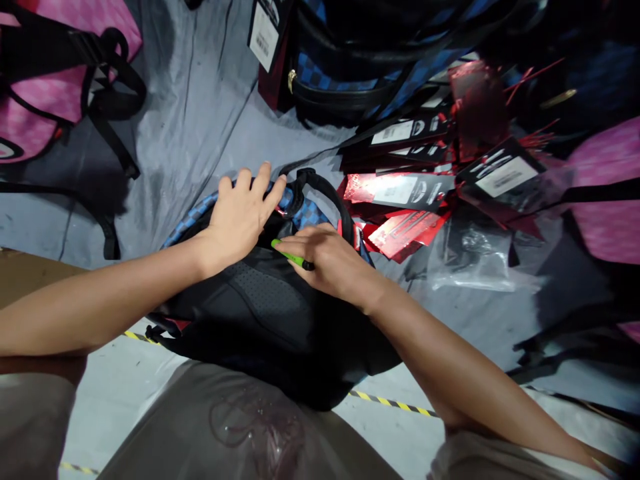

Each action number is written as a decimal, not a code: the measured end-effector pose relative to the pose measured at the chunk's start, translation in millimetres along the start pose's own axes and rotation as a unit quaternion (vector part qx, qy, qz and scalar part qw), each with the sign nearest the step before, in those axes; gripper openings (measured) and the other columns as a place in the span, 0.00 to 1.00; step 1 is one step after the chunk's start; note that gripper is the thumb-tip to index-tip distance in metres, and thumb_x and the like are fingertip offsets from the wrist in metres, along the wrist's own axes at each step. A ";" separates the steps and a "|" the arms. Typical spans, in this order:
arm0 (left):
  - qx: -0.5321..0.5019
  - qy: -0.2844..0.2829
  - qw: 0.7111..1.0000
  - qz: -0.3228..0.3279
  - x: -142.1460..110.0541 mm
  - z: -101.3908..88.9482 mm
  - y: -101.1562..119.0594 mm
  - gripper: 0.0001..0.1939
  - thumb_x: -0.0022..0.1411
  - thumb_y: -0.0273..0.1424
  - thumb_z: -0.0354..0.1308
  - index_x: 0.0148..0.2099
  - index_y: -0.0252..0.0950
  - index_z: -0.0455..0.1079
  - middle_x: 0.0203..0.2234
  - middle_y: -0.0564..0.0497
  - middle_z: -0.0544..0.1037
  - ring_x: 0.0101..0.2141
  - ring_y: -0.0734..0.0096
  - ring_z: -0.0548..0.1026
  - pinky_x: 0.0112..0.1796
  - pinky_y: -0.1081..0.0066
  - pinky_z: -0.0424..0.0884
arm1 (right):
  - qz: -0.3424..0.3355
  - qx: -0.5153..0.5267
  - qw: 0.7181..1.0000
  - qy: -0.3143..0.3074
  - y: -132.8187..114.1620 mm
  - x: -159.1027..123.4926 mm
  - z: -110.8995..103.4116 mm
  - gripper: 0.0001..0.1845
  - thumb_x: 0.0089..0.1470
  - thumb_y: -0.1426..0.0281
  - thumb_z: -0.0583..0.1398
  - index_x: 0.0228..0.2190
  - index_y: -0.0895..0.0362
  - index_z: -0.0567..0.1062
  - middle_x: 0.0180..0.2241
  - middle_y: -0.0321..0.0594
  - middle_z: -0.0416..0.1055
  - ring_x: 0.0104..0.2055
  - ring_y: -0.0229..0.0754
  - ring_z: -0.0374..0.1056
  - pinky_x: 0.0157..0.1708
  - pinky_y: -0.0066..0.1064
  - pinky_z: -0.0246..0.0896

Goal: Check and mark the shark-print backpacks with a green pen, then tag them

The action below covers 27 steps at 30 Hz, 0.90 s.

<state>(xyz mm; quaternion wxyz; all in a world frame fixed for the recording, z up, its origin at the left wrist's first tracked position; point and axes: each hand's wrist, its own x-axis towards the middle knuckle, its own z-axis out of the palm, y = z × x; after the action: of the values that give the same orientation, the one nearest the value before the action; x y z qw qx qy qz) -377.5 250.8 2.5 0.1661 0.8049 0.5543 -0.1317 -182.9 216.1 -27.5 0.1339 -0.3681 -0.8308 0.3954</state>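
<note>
Your left hand lies palm down on the black fabric backpack with blue checked trim, its fingers parted and draped over the checked upper rim; you cannot tell from here whether they pinch the cloth. Your right hand is closed around a slim lime-green tool with a black end, its green tip pointing toward your left hand, just above the backpack's dark panel. The backpack lies at the near edge of the worktop covered in grey sheeting, its lower part hanging over that edge toward you. Its black webbing handle arches up just beyond your right hand.

To the right of the handle you have a loose heap of red and black card tags with white labels, a clear plastic bag beside it. A blue-and-black checked bag stands toward the far edge, with a pink checked backpack at the far left and another pink checked bag toward the right edge.
</note>
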 end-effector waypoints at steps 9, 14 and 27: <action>0.007 0.009 1.000 0.020 0.6 -0.4 0.2 0.35 0.67 0.34 0.55 0.74 0.39 0.52 0.72 0.35 0.55 0.62 0.38 0.62 0.55 0.46 0.61 | 0.005 0.034 0.999 -0.036 3.9 3.1 -8.0 0.12 0.59 0.74 0.62 0.42 0.50 0.83 0.40 0.37 0.83 0.43 0.47 0.76 0.48 0.41 0.66; -0.037 0.020 0.999 0.026 -0.3 1.1 -1.2 0.37 0.67 0.40 0.56 0.74 0.40 0.51 0.72 0.37 0.54 0.63 0.36 0.59 0.59 0.44 0.57 | 0.009 0.022 0.999 -0.031 -2.1 6.2 -4.8 0.11 0.59 0.75 0.63 0.40 0.50 0.83 0.38 0.38 0.83 0.42 0.47 0.77 0.48 0.40 0.67; 0.061 -0.050 0.997 0.012 1.6 -11.4 4.4 0.40 0.67 0.31 0.58 0.76 0.41 0.46 0.74 0.37 0.49 0.62 0.41 0.61 0.56 0.49 0.62 | 0.199 0.319 0.925 0.059 16.1 -32.8 4.1 0.18 0.58 0.63 0.67 0.49 0.53 0.83 0.51 0.42 0.80 0.54 0.47 0.76 0.58 0.40 0.70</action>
<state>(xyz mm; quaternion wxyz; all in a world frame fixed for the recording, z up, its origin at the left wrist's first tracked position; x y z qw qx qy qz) -372.4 255.4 12.8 0.1457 0.8124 0.5267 -0.2034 -154.2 197.0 -40.1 0.2120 -0.4863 -0.5608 0.6357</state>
